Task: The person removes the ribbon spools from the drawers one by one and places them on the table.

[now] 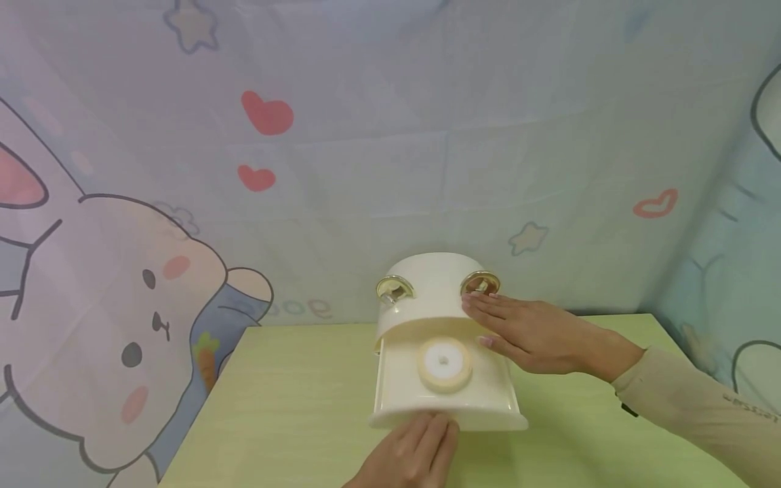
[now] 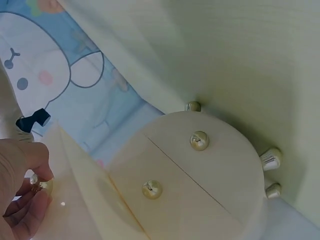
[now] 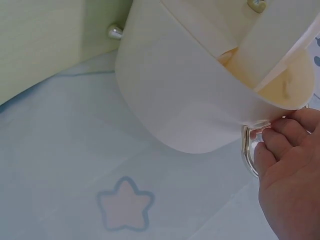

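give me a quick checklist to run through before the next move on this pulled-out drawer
1. Left hand pinches the knob of the open drawer: ok.
2. Right hand is at the white case, by its metal handle: ok.
3. Round piece sits within the open drawer: ok.
4. Lower drawers are shut: ok.
5. Right hand presses firmly enough to steady the case: cannot tell.

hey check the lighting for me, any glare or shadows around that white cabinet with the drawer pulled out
Head view: soft light, shiny gold handles; left wrist view: a small glare spot on the drawer front, broad shadow on the green table; right wrist view: bright highlights on the gold handle by the right hand.
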`<action>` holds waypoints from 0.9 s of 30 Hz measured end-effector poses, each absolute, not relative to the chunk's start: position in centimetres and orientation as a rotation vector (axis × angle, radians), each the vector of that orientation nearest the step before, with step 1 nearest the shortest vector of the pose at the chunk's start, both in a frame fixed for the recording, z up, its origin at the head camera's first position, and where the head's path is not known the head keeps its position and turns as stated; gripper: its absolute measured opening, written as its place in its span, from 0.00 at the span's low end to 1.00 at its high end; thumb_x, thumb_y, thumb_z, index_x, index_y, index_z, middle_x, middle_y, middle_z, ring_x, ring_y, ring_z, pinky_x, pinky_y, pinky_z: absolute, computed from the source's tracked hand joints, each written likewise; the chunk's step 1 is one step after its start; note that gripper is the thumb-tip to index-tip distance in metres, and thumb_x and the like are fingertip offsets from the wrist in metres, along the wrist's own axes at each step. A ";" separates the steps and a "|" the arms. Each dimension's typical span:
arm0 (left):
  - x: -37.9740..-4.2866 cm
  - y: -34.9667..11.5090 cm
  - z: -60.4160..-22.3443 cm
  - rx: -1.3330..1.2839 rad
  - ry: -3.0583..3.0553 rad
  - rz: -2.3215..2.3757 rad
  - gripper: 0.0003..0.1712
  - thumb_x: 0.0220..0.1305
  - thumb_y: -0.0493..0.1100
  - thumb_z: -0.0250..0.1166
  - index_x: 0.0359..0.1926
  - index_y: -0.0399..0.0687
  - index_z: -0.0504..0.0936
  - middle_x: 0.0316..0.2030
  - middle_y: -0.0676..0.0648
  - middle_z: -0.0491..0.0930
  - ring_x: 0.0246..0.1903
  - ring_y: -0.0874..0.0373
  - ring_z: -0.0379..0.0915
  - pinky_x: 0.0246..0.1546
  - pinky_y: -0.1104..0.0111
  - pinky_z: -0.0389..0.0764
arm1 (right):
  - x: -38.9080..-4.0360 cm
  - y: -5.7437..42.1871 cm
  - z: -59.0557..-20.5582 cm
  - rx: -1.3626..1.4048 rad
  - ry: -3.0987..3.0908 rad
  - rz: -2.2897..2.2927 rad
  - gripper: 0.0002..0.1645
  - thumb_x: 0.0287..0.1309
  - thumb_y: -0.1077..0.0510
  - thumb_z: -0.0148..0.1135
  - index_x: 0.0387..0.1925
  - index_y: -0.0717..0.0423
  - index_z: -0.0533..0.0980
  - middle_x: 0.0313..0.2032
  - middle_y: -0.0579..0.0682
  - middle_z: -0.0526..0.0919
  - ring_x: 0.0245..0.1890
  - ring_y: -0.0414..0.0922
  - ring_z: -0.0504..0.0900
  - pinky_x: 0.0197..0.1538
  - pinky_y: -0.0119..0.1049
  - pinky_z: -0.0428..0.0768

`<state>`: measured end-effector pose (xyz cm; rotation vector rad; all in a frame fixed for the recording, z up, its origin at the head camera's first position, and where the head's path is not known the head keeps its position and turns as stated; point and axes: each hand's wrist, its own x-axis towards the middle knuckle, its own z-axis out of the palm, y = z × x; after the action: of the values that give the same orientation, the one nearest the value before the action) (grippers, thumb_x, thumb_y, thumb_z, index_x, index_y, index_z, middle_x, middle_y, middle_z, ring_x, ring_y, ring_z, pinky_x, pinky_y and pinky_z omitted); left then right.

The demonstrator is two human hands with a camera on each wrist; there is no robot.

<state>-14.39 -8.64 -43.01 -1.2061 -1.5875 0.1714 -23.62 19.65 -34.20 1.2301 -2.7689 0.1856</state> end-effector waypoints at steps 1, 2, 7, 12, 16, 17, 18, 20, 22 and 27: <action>-14.4 -8.6 -43.1 -1.205 -1.593 0.164 0.28 0.81 0.41 0.39 0.39 0.36 0.86 0.35 0.44 0.85 0.33 0.56 0.81 0.39 0.72 0.85 | -23.6 19.6 -34.2 1.230 -2.768 0.185 0.37 0.82 0.39 0.43 0.81 0.52 0.58 0.82 0.50 0.59 0.82 0.51 0.60 0.79 0.50 0.67; -14.3 -8.6 -43.2 -1.203 -1.600 0.158 0.27 0.80 0.40 0.40 0.39 0.36 0.86 0.35 0.44 0.85 0.34 0.56 0.82 0.40 0.72 0.86 | -23.6 19.6 -34.2 1.230 -2.767 0.183 0.37 0.82 0.39 0.43 0.81 0.52 0.58 0.82 0.50 0.59 0.82 0.51 0.60 0.79 0.50 0.67; -14.3 -8.8 -43.4 -1.202 -1.611 0.151 0.23 0.77 0.38 0.43 0.41 0.35 0.86 0.36 0.44 0.85 0.35 0.56 0.82 0.41 0.72 0.85 | -23.6 19.6 -34.2 1.228 -2.772 0.180 0.38 0.81 0.38 0.43 0.81 0.52 0.58 0.82 0.50 0.59 0.82 0.50 0.60 0.79 0.50 0.67; -14.3 -8.9 -43.1 -1.211 -1.613 0.140 0.24 0.79 0.39 0.43 0.40 0.37 0.86 0.35 0.45 0.85 0.35 0.57 0.81 0.41 0.73 0.85 | -23.6 19.6 -34.2 1.232 -2.767 0.184 0.37 0.82 0.39 0.43 0.81 0.52 0.59 0.81 0.50 0.60 0.82 0.51 0.61 0.78 0.51 0.68; -14.1 -8.9 -42.8 -1.199 -1.641 0.106 0.23 0.80 0.42 0.45 0.39 0.41 0.87 0.34 0.49 0.84 0.33 0.59 0.81 0.39 0.75 0.84 | -23.6 19.5 -34.2 1.240 -2.764 0.184 0.37 0.82 0.39 0.42 0.81 0.52 0.58 0.82 0.51 0.60 0.82 0.52 0.61 0.78 0.51 0.68; -14.1 -8.9 -42.7 -1.196 -1.637 0.101 0.22 0.79 0.41 0.47 0.38 0.42 0.87 0.33 0.49 0.84 0.33 0.60 0.81 0.38 0.75 0.84 | -23.6 19.5 -34.2 1.244 -2.761 0.183 0.37 0.82 0.39 0.42 0.81 0.52 0.58 0.82 0.51 0.60 0.82 0.52 0.61 0.78 0.52 0.68; -14.1 -8.9 -42.5 -1.191 -1.638 0.094 0.20 0.78 0.40 0.49 0.38 0.43 0.87 0.33 0.50 0.84 0.32 0.60 0.80 0.37 0.76 0.84 | -23.6 19.5 -34.2 1.247 -2.758 0.184 0.37 0.82 0.39 0.42 0.81 0.52 0.58 0.82 0.51 0.60 0.81 0.52 0.61 0.78 0.52 0.68; -14.0 -8.9 -42.1 -1.190 -1.629 0.071 0.17 0.76 0.39 0.52 0.37 0.45 0.88 0.32 0.52 0.83 0.31 0.61 0.79 0.34 0.77 0.82 | -23.6 19.5 -34.2 1.250 -2.753 0.183 0.37 0.83 0.40 0.41 0.81 0.52 0.58 0.82 0.51 0.60 0.81 0.53 0.62 0.77 0.53 0.69; -14.1 -8.9 -41.6 -1.195 -1.613 0.041 0.14 0.73 0.38 0.55 0.35 0.47 0.88 0.31 0.53 0.83 0.30 0.62 0.78 0.31 0.78 0.80 | -23.6 19.5 -34.2 1.250 -2.754 0.182 0.37 0.83 0.40 0.41 0.81 0.52 0.58 0.82 0.51 0.60 0.81 0.53 0.62 0.77 0.53 0.69; -14.4 -8.8 -40.0 -1.222 -1.575 -0.065 0.10 0.66 0.37 0.59 0.28 0.50 0.83 0.26 0.56 0.79 0.25 0.64 0.73 0.22 0.82 0.71 | -23.6 19.5 -34.2 1.248 -2.761 0.169 0.37 0.83 0.39 0.41 0.81 0.52 0.58 0.82 0.52 0.60 0.81 0.54 0.62 0.76 0.54 0.71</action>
<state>-14.41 -8.76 -40.02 -1.2221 -1.5755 -0.0652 -23.58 19.55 -34.16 1.2481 -2.7607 0.1694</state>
